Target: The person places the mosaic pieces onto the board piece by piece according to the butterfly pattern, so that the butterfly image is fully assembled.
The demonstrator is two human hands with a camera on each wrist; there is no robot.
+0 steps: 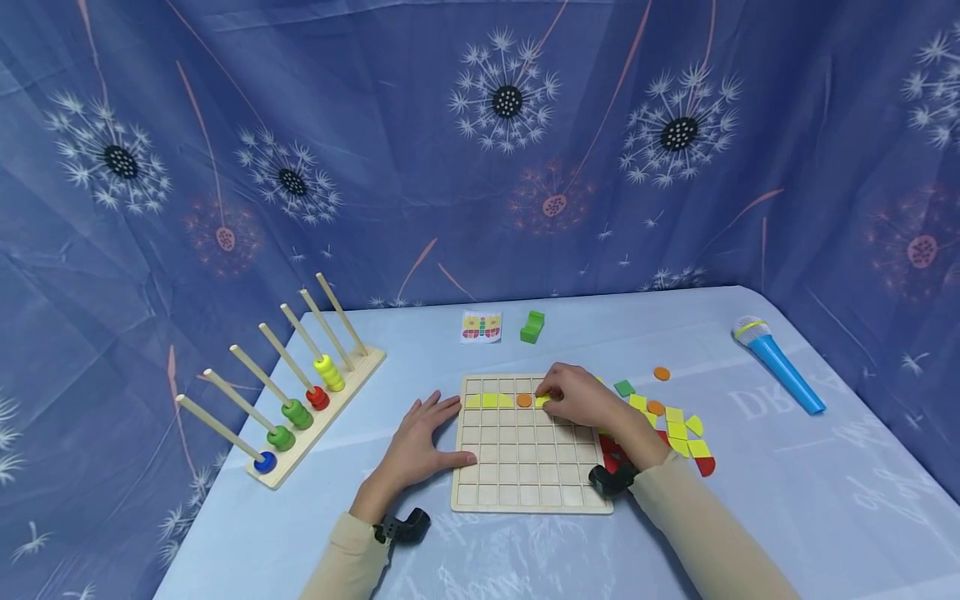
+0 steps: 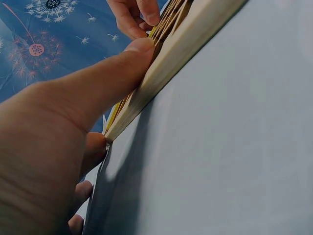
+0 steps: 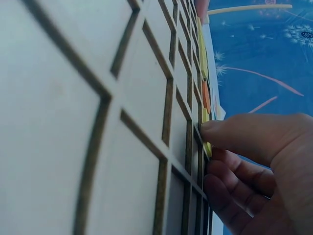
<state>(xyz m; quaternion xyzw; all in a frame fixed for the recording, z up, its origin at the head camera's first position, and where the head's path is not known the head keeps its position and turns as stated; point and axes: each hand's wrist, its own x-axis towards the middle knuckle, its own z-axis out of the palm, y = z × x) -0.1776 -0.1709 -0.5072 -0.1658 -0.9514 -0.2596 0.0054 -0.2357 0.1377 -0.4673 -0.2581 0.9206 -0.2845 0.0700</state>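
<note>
A wooden grid board [image 1: 530, 458] lies on the table. In its second row from the back sit several yellow tiles [image 1: 490, 400] and one orange disc [image 1: 524, 401]. My left hand [image 1: 420, 442] rests at the board's left edge, fingers spread, its thumb on the rim. Over that same row, to the right of the disc, my right hand [image 1: 588, 400] pinches a yellow tile [image 3: 208, 148] between thumb and fingers. The tile is at the board's surface, and the fingers partly hide it. Part of the row behind that hand is out of sight.
Loose yellow, red, green and orange pieces [image 1: 677, 430] lie right of the board, partly under my right forearm. A peg abacus [image 1: 322, 421] stands at left. Behind the board are a picture card [image 1: 482, 327] and a green block [image 1: 532, 327]. A toy microphone [image 1: 783, 367] lies far right.
</note>
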